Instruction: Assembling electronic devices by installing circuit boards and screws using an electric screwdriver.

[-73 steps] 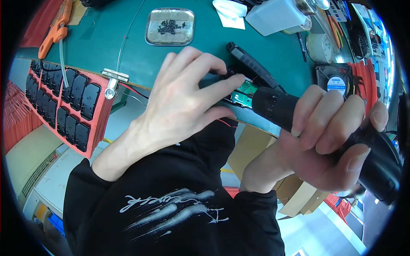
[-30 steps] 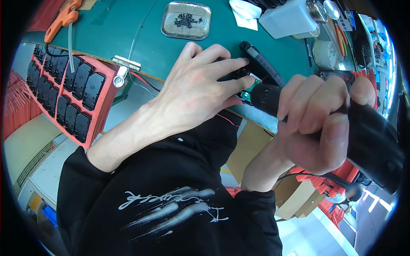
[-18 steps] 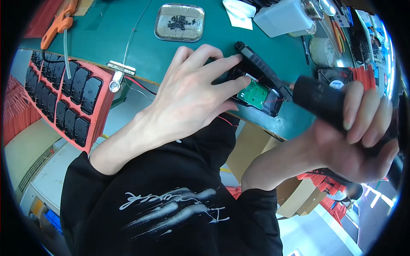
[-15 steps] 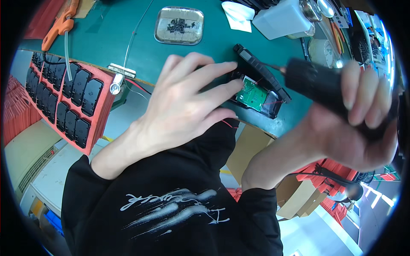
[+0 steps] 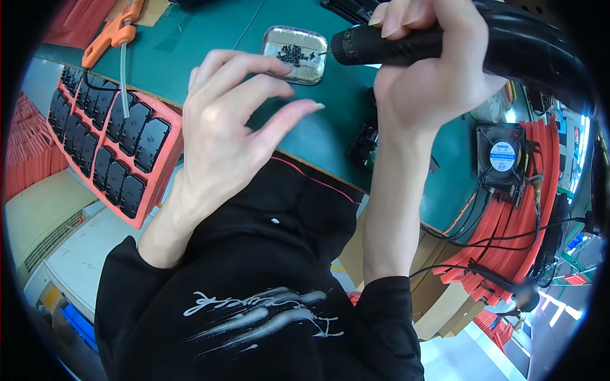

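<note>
In my right hand (image 5: 422,79) is a black electric screwdriver (image 5: 362,47), held level with its thin bit pointing left. The bit's tip is over the right side of a shallow metal tray (image 5: 310,75) and close to a pile of small black screws (image 5: 291,54); whether it touches one is too small to tell. My left hand (image 5: 222,130) hovers over the bench edge just left of the tray, fingers bent and apart, holding nothing. A black casing (image 5: 364,143) lies on the bench, largely hidden behind my right forearm.
An orange glue gun (image 5: 114,38) lies at the far left. Below it, a red foam holder (image 5: 166,162) carries several black covers. To the right are a small square fan (image 5: 501,155), red foam strips (image 5: 508,219) and loose black cables. Cardboard (image 5: 438,270) stands below the green bench (image 5: 340,117).
My right hand has carried the screwdriver left and away from me to the tray. My left hand has left the casing and drawn back to the left. The view has shifted slightly.
</note>
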{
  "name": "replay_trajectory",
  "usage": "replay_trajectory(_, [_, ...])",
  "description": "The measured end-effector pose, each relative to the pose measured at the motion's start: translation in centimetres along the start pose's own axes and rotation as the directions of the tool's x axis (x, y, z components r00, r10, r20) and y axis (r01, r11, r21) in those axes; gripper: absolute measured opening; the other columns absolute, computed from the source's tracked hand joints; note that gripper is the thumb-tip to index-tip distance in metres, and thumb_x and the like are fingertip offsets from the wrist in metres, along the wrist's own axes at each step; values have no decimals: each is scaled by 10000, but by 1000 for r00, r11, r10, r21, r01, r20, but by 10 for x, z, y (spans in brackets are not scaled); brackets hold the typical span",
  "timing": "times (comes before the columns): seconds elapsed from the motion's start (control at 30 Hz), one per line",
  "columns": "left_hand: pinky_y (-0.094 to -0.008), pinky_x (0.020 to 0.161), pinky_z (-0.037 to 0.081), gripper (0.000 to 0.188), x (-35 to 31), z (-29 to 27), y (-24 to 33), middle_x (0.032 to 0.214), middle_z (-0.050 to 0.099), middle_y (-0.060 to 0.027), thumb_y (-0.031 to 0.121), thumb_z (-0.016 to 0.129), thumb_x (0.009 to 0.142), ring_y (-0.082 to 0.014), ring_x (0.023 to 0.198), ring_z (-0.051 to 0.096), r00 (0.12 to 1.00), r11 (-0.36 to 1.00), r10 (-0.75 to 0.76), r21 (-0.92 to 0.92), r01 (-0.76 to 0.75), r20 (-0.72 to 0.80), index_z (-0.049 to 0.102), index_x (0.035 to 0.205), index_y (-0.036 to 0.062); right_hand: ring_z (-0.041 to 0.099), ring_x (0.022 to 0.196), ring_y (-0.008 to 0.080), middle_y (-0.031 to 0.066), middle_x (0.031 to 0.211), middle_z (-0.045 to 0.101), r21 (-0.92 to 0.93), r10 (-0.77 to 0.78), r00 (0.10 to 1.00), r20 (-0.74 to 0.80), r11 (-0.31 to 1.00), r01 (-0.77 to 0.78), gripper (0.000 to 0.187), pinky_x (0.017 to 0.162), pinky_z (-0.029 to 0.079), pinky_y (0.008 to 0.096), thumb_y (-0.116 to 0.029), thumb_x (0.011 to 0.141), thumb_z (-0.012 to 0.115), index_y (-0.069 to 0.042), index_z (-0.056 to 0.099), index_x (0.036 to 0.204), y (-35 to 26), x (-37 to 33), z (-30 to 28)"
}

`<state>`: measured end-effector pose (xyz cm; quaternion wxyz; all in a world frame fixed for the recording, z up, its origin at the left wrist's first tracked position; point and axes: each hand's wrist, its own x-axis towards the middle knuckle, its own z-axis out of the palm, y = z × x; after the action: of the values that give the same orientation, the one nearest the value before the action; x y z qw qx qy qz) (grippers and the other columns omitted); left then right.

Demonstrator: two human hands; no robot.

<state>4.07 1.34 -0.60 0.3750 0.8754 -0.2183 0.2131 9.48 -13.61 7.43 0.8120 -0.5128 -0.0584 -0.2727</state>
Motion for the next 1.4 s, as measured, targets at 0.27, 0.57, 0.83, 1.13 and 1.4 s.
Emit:
replay_trajectory(0.27, [-362,849,531,163,19,18,-9,1086,738,-52,104,860,769,-248,1036,634,989,983,-132,120,139,-66,791,903,42,460,441,136,37,613,479,150,16,999,-32,989,-11,292,467,456,295,-82,909,667,-2,513,1143,2,-10,4])
replay_trajectory(0.57, [-364,867,520,171,23,19,-11,1119,736,-19,68,840,755,-253,1067,620,1000,998,1,63,1,-28,806,923,67,434,548,173,26,684,473,100,-127,839,529,991,87,163,606,419,388,-223,991,489,-86,553,930,-14,18,-63])
replay_trajectory(0.83, [-378,859,524,189,24,22,-14,1124,739,-24,35,838,739,-272,1053,624,990,976,127,188,-114,-57,798,920,72,433,607,142,10,748,497,208,-158,804,573,977,44,326,624,382,361,-248,1019,475,-57,612,1245,-26,12,-79])
replay_trajectory(1.13, [-378,866,524,235,13,28,3,1012,713,-45,-21,870,608,-267,1038,625,987,964,151,-212,-160,-56,767,810,44,466,621,118,5,769,495,201,-178,792,584,977,71,383,609,391,327,-277,1029,509,-8,558,1296,-56,-11,-87])
replay_trajectory(1.4, [-390,916,497,231,9,32,10,1036,697,-55,-26,865,588,-272,1084,608,993,928,111,-354,-114,-28,760,781,44,489,626,128,13,792,512,198,-134,781,610,980,14,392,630,415,325,-290,1003,568,-24,507,1284,-67,-19,-94])
